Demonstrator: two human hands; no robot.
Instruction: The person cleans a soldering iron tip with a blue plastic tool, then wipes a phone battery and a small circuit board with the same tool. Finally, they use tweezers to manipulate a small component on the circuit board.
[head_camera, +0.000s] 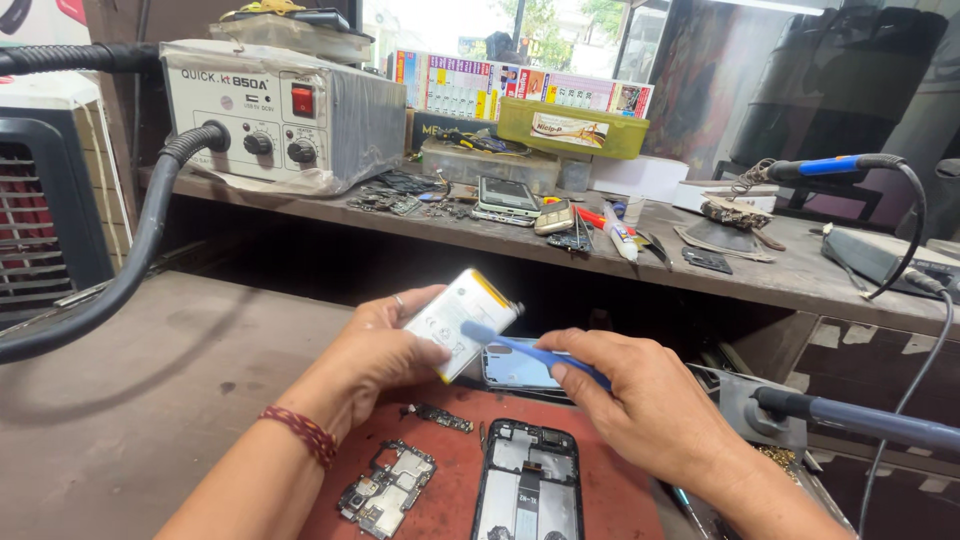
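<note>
We note left hand (385, 350) clamped on white battery (462, 320), right hand (640, 395) gripping blue brush (520, 350) against it. Risk: hard scrubbing dents cell; loosened grip drops battery onto open phone frame (528, 490).

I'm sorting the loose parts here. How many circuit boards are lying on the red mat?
2. A large circuit board lies at the red mat's left edge, below the left hand; a small dark board strip lies just above it. More may be hidden under the hands.
</note>
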